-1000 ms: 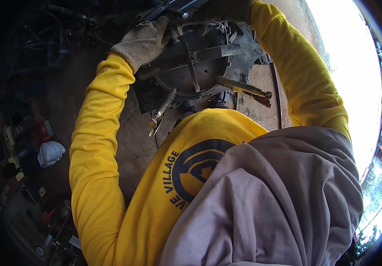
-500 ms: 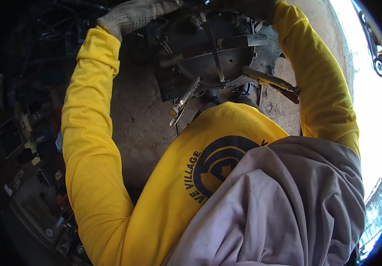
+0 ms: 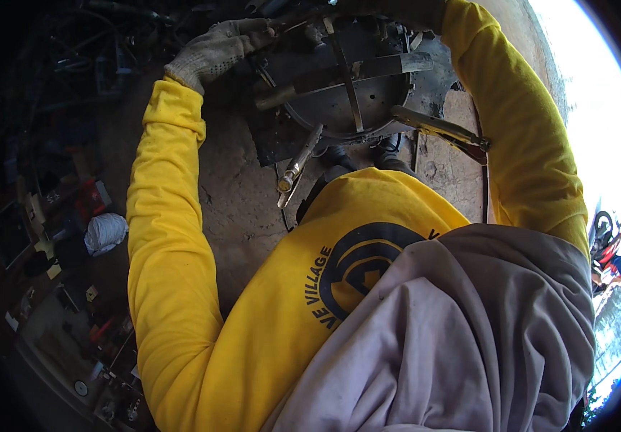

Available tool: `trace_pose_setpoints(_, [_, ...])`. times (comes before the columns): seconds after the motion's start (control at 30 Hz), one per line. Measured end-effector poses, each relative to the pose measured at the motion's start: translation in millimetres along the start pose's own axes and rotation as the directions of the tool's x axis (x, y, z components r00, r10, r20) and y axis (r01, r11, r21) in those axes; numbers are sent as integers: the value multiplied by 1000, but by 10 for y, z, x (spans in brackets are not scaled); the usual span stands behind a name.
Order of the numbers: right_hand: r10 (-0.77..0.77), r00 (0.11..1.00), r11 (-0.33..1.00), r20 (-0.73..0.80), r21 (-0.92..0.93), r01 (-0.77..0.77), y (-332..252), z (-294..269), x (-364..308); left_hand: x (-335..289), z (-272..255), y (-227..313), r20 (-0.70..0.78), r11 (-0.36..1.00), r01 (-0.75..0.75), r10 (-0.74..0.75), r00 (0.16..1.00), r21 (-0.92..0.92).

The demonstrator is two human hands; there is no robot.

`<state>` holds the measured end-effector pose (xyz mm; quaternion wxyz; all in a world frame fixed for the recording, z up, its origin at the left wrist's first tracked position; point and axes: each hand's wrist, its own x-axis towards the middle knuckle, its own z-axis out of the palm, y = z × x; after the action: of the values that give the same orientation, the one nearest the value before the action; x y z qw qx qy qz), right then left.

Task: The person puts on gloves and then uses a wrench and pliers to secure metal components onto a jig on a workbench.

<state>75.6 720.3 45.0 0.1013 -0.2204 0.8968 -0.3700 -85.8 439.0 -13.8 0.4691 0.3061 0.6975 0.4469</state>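
Note:
At the top of the view my left hand (image 3: 217,52), in a dotted grey work glove, has its fingers drawn together at the far left edge of a dark metal assembly. What they grip there is too dark to make out. My right hand (image 3: 415,10) lies in shadow at the upper edge, partly cut off, beyond the assembly; its fingers are hidden. Between my arms is a round dark metal plate (image 3: 325,115) with flat bars (image 3: 343,72) crossing over it. Locking pliers (image 3: 298,169) are clamped on its near left edge, and another pair of locking pliers (image 3: 440,129) on its near right.
My shoes (image 3: 390,144) stand on the worn concrete floor (image 3: 235,194) just below the plate. Tools and scrap crowd the dark left side, with a white bundle (image 3: 106,234) among them. Bright daylight comes in on the right, where a red vehicle (image 3: 608,252) shows.
My left hand and forearm have shifted slightly right and down, and its fingers show more clearly. My right arm stays nearly where it was. The view has tilted a little.

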Motion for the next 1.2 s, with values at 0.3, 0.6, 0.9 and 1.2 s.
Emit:
trace_pose_setpoints(0.3, [34, 999, 998, -26, -50, -36, -15, -104, 44, -229, 402, 199, -133, 657, -51, 227, 965, 752])
trace_pose_setpoints(0.6, [127, 992, 991, -4, -43, -127, -295, -269, 154, 104, 679, 297, -73, 530, -148, 374, 925, 835])
trace_pose_setpoints(0.9, [257, 941, 966, 220, -53, -251, 316, -130, 184, 165, 315, 541, 136, 983, 19, -45, 990, 184])
trace_pose_setpoints(1.2, [137, 986, 958, -98, -241, -158, -392, -369, -25, 339, 284, 661, 108, 976, 206, -213, 971, 78])
